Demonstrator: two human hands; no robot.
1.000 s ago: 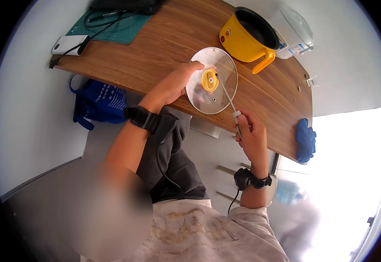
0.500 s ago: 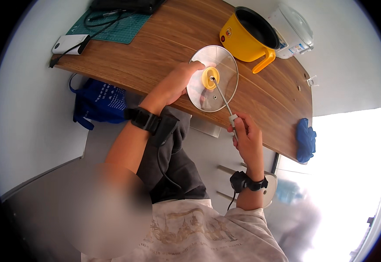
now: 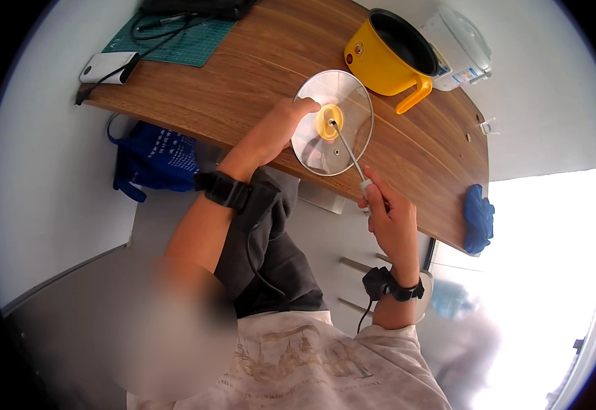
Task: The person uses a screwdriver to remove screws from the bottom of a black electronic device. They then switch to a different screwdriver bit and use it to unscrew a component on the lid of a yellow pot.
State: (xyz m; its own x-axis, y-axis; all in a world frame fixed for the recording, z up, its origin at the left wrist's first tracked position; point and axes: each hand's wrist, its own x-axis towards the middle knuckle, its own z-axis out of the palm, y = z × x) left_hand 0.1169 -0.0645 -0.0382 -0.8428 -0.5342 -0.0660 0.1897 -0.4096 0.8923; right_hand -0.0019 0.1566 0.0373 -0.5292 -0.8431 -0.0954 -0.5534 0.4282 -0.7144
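Note:
A round glass pot lid (image 3: 354, 130) with a metal rim is tilted up at the table's near edge. My left hand (image 3: 283, 130) grips its left side, the thumb on the glass by the yellow knob (image 3: 326, 128) at its middle and the other fingers mostly hidden behind. In my right hand (image 3: 392, 212) is a screwdriver (image 3: 350, 152), its pale handle wrapped by the fingers. The shaft slants up to the left, and its tip meets the centre of the knob.
A yellow electric pot (image 3: 387, 65) with a black inside stands behind the lid, beside a white cooker (image 3: 458, 48). A green cutting mat (image 3: 202, 46), a white power bank (image 3: 109, 68) and cables lie at the back left. Blue cloth (image 3: 478, 219) sits at the table's right edge.
My right hand has shifted slightly to the right and turned around the screwdriver's handle. The tip stays at the knob; my left hand and the lid have hardly moved.

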